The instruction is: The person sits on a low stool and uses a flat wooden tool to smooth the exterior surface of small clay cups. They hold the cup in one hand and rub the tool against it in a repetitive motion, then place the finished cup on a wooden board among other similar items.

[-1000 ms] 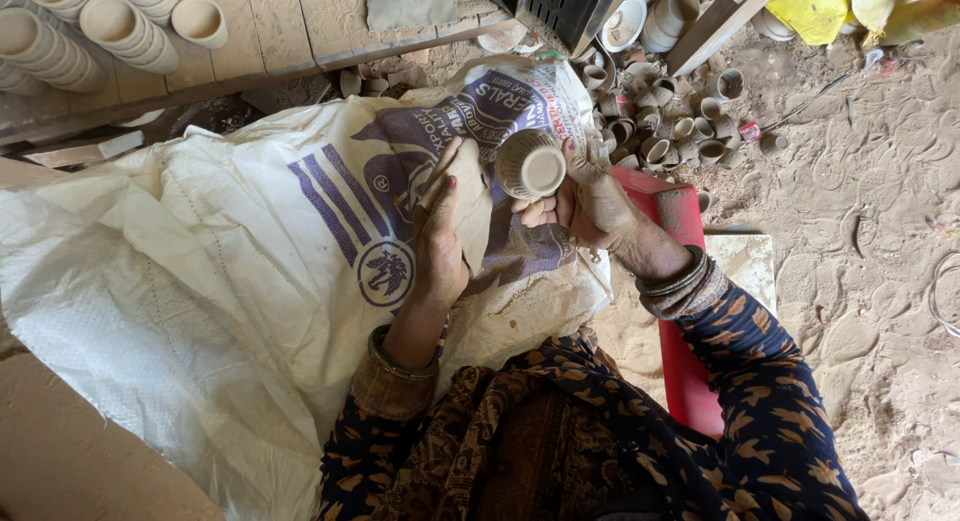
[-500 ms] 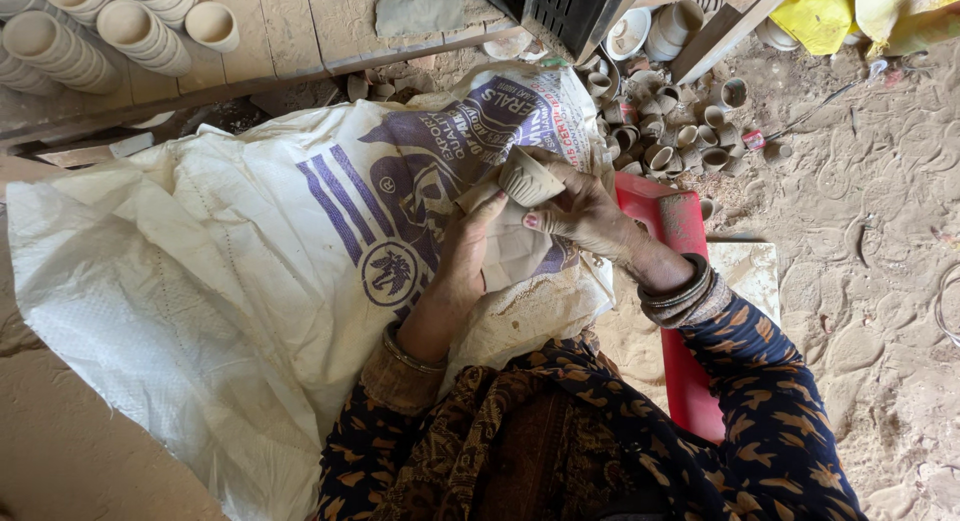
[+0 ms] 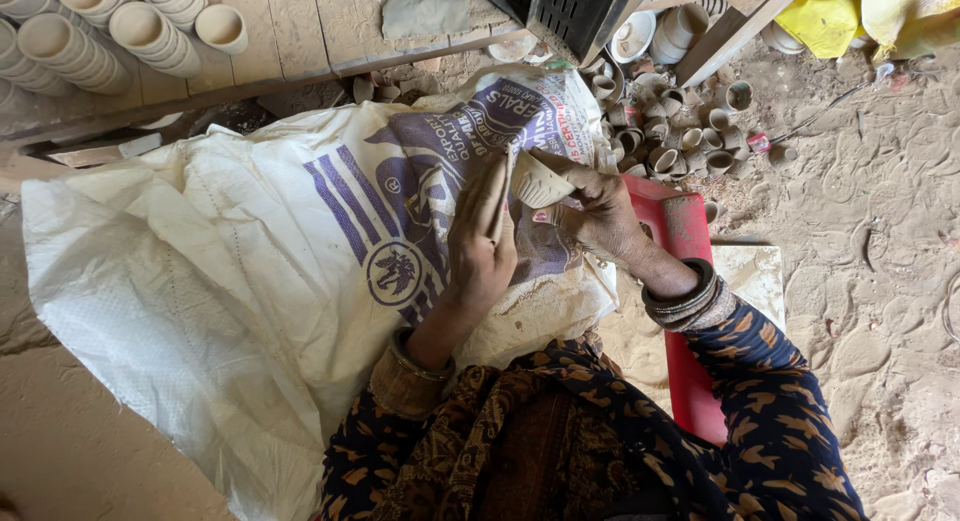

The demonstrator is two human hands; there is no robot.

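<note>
Right hand (image 3: 600, 216) is pinching a small clay cup (image 3: 538, 184) at its side, fingers curled; left hand (image 3: 480, 241) is pressing flat against the cup's other side, above the white woven sack (image 3: 230, 281)

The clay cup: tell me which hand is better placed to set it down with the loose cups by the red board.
Right, probably. The right hand holds the clay cup and is nearer the loose cups beside the red board. The left hand lies flat against the cup, over the white sack.
</note>
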